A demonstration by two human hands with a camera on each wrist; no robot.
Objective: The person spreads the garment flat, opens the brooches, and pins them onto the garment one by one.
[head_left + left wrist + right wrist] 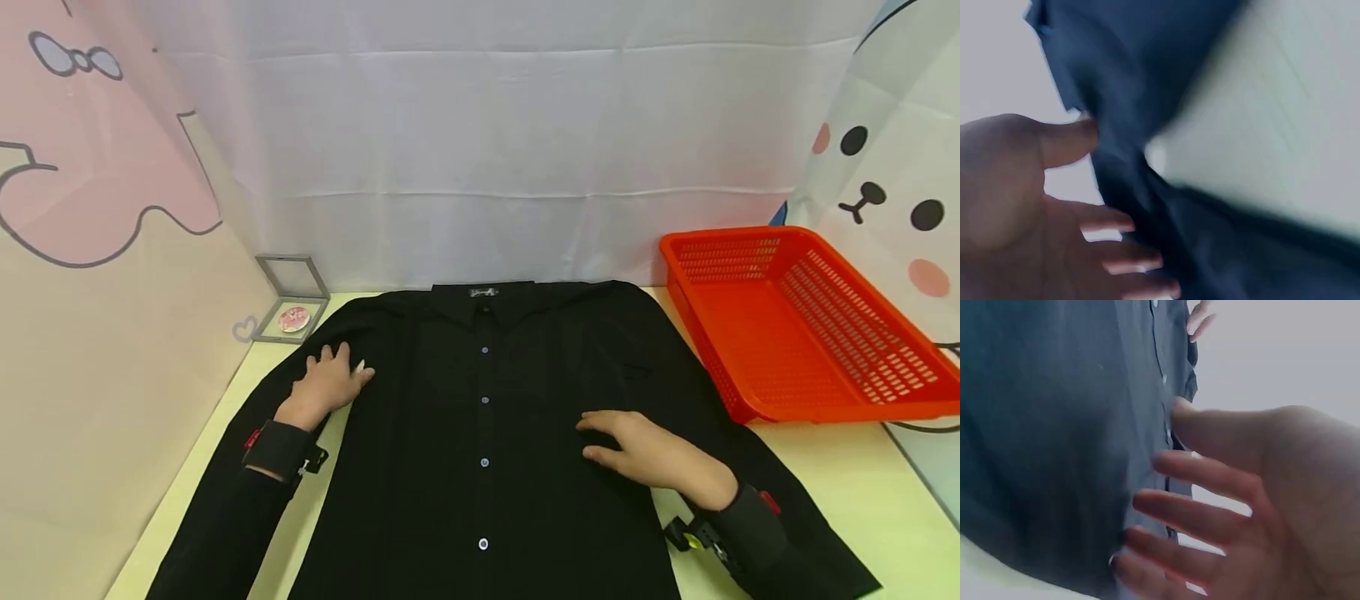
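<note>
A black button-up shirt (442, 400) lies spread face up, its collar toward the back wall and its sleeves angled out to both sides. Fingers spread, my left hand (324, 387) is at the upper part of the sleeve on the left; in the left wrist view the same hand (1041, 206) appears beside dark cloth. Over the right half of the shirt front is my right hand (641, 450), fingers loosely extended with nothing between them. The right wrist view shows this hand (1229, 500) near the button strip; whether it touches the cloth I cannot tell.
An orange plastic basket (795, 333) stands at the right, beside the shirt's shoulder and sleeve. At the back left, a small grey-framed case (291, 302) holds a round pink item (294, 319). A white curtain (480, 150) hangs behind the pale yellow table (885, 475).
</note>
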